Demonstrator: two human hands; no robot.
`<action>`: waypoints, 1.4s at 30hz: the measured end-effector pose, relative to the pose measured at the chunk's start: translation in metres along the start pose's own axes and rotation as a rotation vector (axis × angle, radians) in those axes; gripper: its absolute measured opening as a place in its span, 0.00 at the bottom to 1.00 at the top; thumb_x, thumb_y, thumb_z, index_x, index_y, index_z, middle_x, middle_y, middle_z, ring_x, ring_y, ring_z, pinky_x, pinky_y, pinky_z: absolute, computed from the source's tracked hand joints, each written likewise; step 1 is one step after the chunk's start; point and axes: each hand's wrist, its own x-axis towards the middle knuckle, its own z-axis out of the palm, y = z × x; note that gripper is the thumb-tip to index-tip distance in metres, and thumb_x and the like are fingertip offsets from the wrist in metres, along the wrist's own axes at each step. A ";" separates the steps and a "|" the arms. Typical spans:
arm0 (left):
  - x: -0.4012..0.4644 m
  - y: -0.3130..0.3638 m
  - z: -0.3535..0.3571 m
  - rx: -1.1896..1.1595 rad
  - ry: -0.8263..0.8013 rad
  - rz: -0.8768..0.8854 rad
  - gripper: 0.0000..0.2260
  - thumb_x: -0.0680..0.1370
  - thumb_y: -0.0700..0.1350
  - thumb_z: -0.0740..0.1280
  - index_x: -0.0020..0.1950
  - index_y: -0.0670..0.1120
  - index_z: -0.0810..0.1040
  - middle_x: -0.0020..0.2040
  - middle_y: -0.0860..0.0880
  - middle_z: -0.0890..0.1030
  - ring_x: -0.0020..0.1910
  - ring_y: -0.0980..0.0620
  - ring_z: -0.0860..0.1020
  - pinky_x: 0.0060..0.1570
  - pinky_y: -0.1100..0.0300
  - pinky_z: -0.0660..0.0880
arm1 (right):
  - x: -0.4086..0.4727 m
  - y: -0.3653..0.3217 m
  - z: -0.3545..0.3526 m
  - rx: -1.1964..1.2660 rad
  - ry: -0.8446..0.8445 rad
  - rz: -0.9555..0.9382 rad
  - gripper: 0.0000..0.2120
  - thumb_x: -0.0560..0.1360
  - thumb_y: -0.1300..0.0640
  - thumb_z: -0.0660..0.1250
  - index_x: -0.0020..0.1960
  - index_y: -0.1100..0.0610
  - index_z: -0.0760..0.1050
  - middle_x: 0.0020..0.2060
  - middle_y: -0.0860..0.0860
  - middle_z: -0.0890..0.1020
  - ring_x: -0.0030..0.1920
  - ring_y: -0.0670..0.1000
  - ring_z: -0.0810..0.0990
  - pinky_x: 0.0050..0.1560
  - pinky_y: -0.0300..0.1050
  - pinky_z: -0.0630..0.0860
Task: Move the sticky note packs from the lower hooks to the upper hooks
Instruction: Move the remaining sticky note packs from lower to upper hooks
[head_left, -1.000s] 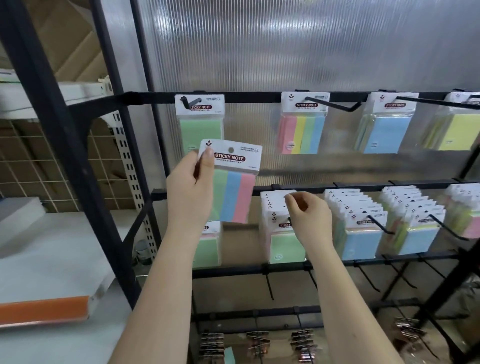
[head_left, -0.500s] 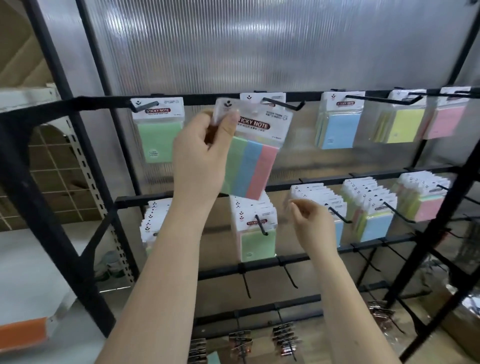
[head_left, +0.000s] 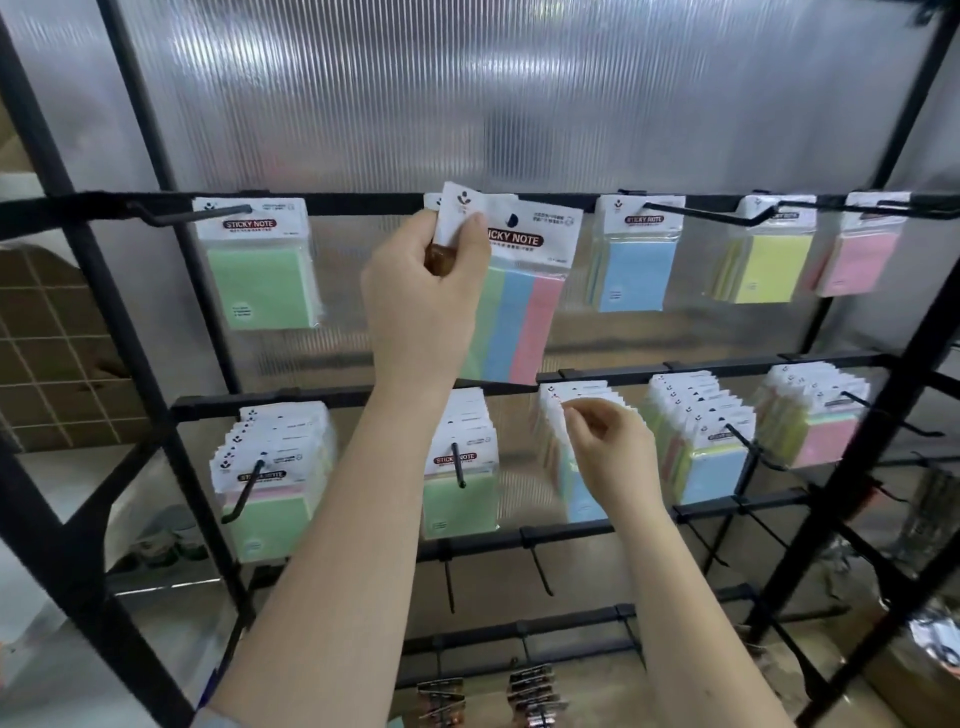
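Observation:
My left hand (head_left: 423, 291) pinches the white header of a striped green, blue and pink sticky note pack (head_left: 519, 306) and holds it up against the upper rail (head_left: 363, 200), in front of a pack hanging there. My right hand (head_left: 608, 457) pinches the header of the front pack in a lower-hook stack (head_left: 571, 405). Other upper hooks carry a green pack (head_left: 257, 265), a blue pack (head_left: 636, 254), a yellow pack (head_left: 763, 260) and a pink pack (head_left: 857, 254). Lower hooks hold full stacks (head_left: 275, 467), (head_left: 460, 467), (head_left: 701, 441), (head_left: 815, 415).
The black metal rack (head_left: 150, 374) has diagonal struts at left and right. A ribbed translucent panel (head_left: 467, 93) backs it. Bare hooks (head_left: 540, 569) stick out from a rail below, and binder clips (head_left: 530, 691) hang near the bottom.
My left hand has carried the striped pack up and right, from beside the green pack to the upper rail. My right hand has shifted from the green stack to the stack to its right.

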 end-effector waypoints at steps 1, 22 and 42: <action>0.000 -0.001 0.001 -0.002 0.013 -0.002 0.19 0.78 0.45 0.65 0.29 0.53 0.63 0.23 0.60 0.67 0.25 0.61 0.64 0.28 0.70 0.59 | -0.001 0.001 0.000 0.006 0.002 -0.004 0.09 0.77 0.59 0.62 0.48 0.57 0.82 0.40 0.46 0.82 0.43 0.44 0.77 0.36 0.22 0.66; 0.002 -0.012 0.014 0.128 0.064 -0.008 0.19 0.78 0.45 0.64 0.29 0.51 0.61 0.25 0.55 0.63 0.25 0.60 0.66 0.26 0.70 0.61 | -0.014 0.011 -0.005 -0.200 -0.082 0.070 0.16 0.79 0.55 0.60 0.66 0.54 0.74 0.53 0.50 0.82 0.47 0.49 0.79 0.49 0.39 0.72; 0.075 -0.089 0.051 0.324 0.019 -0.263 0.12 0.74 0.53 0.67 0.39 0.46 0.70 0.42 0.46 0.77 0.38 0.49 0.72 0.33 0.59 0.64 | 0.012 0.006 0.004 -0.187 -0.177 -0.018 0.18 0.79 0.56 0.60 0.68 0.55 0.72 0.65 0.47 0.76 0.66 0.48 0.72 0.60 0.36 0.64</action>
